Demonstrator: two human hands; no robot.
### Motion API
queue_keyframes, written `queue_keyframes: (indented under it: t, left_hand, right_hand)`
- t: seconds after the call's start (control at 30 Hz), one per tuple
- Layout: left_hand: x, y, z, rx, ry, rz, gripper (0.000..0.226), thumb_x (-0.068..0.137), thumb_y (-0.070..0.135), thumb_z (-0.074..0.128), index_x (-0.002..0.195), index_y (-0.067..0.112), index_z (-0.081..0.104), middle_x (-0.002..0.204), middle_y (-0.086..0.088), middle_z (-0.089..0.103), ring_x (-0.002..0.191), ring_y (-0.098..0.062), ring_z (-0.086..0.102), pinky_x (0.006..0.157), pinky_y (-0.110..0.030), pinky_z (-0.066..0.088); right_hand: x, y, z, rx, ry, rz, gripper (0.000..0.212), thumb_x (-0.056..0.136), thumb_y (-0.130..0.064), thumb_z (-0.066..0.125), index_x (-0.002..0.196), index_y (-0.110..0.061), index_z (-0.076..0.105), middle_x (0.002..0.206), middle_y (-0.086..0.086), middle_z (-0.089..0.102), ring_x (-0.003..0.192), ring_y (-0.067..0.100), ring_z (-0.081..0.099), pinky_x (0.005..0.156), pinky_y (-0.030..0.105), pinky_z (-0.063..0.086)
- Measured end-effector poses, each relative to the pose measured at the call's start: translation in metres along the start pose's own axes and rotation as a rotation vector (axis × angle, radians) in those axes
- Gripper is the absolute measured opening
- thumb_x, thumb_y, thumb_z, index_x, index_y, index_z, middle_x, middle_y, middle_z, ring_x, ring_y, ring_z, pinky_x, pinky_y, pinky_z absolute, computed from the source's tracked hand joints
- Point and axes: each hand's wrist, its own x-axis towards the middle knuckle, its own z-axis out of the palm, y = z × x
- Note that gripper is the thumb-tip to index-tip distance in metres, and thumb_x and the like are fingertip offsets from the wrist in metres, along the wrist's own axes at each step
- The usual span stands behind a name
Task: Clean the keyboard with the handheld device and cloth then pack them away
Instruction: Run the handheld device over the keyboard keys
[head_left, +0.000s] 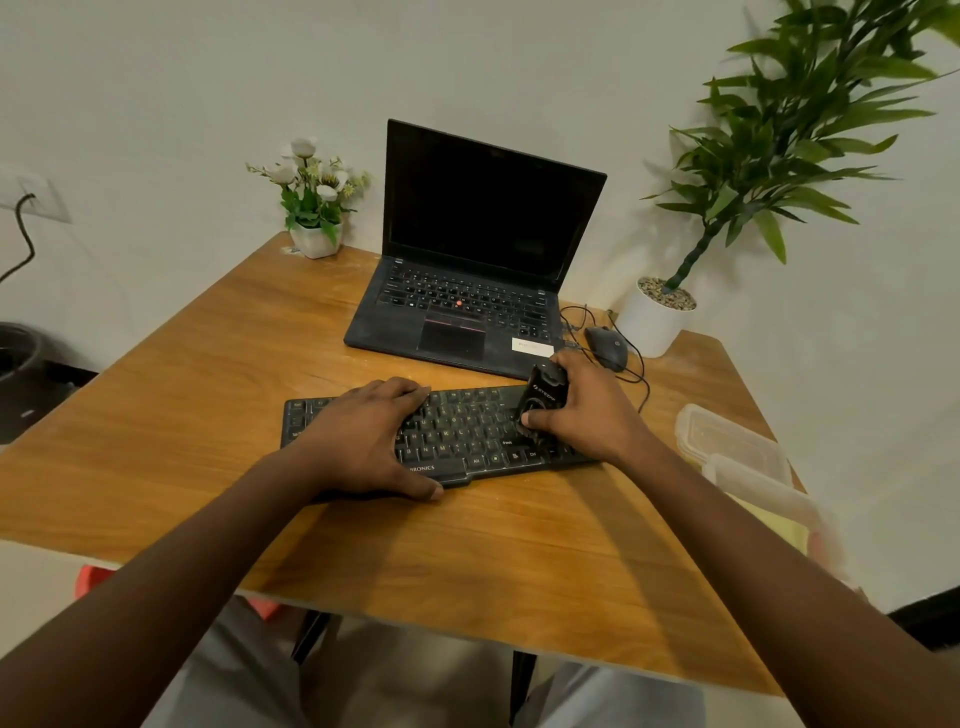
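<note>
A black keyboard (467, 431) lies across the middle of the wooden table (208, 395). My left hand (374, 436) lies flat over the keyboard's left half, fingers across the keys and thumb at its front edge. My right hand (582, 410) grips a small black handheld device (543, 397), which stands on the keys at the keyboard's right end. A yellow cloth (779, 525) shows inside a clear plastic box at the table's right edge.
An open black laptop (483, 260) stands behind the keyboard. A wired mouse (607, 347) lies to its right. A clear box (763, 483) and its lid (727, 436) sit at the right edge. A flower pot (314, 239) and a tall potted plant (654, 322) stand at the back.
</note>
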Motion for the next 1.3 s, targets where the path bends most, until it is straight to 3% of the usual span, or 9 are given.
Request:
queue_keyframes:
  t: [0.17,0.33,0.5,0.63,0.73,0.83,0.93,1.1,1.3]
  left_hand:
    - [0.001,-0.001,0.0,-0.004,-0.006,0.0,0.139,0.058,0.097,0.063,0.166,0.025,0.014,0.167,0.007,0.024,0.148,-0.018,0.031,0.12,-0.038,0.03]
    - [0.001,-0.001,0.001,-0.019,-0.005,-0.007,0.139,0.058,0.096,0.065,0.166,0.026,0.013,0.168,0.008,0.022,0.149,-0.018,0.029,0.121,-0.038,0.028]
    - [0.001,0.0,-0.001,-0.013,-0.008,-0.013,0.138,0.059,0.095,0.066,0.166,0.026,0.014,0.168,0.007,0.022,0.148,-0.018,0.03,0.12,-0.038,0.028]
    - [0.001,0.002,-0.001,-0.002,-0.007,-0.015,0.138,0.059,0.096,0.066,0.166,0.026,0.015,0.167,0.007,0.024,0.147,-0.018,0.031,0.119,-0.038,0.03]
    - [0.001,0.002,-0.001,0.001,-0.007,-0.018,0.138,0.059,0.096,0.066,0.166,0.025,0.015,0.166,0.007,0.024,0.147,-0.018,0.031,0.119,-0.037,0.029]
    - [0.001,0.002,-0.001,-0.003,-0.011,-0.022,0.138,0.058,0.096,0.066,0.166,0.026,0.014,0.167,0.007,0.024,0.148,-0.018,0.03,0.12,-0.037,0.029]
    - [0.001,0.002,-0.001,-0.005,-0.018,-0.022,0.137,0.06,0.095,0.066,0.166,0.026,0.013,0.168,0.006,0.022,0.149,-0.018,0.029,0.12,-0.037,0.027]
    - [0.0,0.002,-0.001,-0.006,-0.017,-0.02,0.137,0.06,0.095,0.066,0.167,0.027,0.012,0.168,0.007,0.021,0.149,-0.018,0.028,0.12,-0.037,0.027]
    - [0.001,0.001,0.0,-0.016,-0.014,-0.02,0.138,0.058,0.097,0.064,0.166,0.027,0.013,0.168,0.007,0.022,0.148,-0.018,0.029,0.12,-0.037,0.028]
  right_hand:
    - [0.006,-0.012,0.009,0.026,-0.038,-0.016,0.062,0.076,-0.032,0.092,0.124,-0.023,0.055,0.101,-0.016,0.057,0.096,0.005,0.059,0.071,0.022,0.048]
    - [0.015,-0.012,0.013,-0.018,0.045,-0.009,0.057,0.078,-0.029,0.091,0.121,-0.022,0.055,0.107,-0.004,0.068,0.096,0.013,0.065,0.063,0.02,0.044]
    - [0.028,-0.024,0.017,-0.009,0.103,0.014,0.057,0.079,-0.027,0.09,0.124,-0.021,0.055,0.112,-0.002,0.069,0.098,0.014,0.064,0.066,0.02,0.046]
    - [0.038,-0.046,0.035,0.06,0.068,-0.024,0.061,0.08,-0.028,0.089,0.128,-0.022,0.053,0.12,-0.001,0.068,0.107,0.016,0.065,0.079,0.027,0.055]
    - [0.045,-0.054,0.041,0.064,0.049,-0.055,0.057,0.081,-0.025,0.089,0.125,-0.022,0.052,0.118,0.001,0.068,0.104,0.019,0.068,0.075,0.032,0.061]
    - [0.049,-0.046,0.035,0.025,0.046,-0.048,0.058,0.081,-0.026,0.089,0.126,-0.021,0.052,0.119,0.002,0.069,0.103,0.017,0.067,0.072,0.024,0.055]
    - [0.048,-0.032,0.024,-0.02,0.06,-0.03,0.058,0.082,-0.026,0.088,0.127,-0.021,0.053,0.116,0.002,0.069,0.099,0.016,0.066,0.069,0.024,0.055]
    - [0.045,-0.007,0.006,-0.054,0.085,0.017,0.058,0.08,-0.025,0.089,0.125,-0.02,0.053,0.11,-0.001,0.069,0.1,0.017,0.067,0.083,0.038,0.06]
    - [0.041,0.011,-0.006,-0.013,0.075,0.072,0.061,0.075,-0.027,0.093,0.123,-0.02,0.056,0.106,-0.005,0.067,0.096,0.015,0.067,0.081,0.036,0.06]
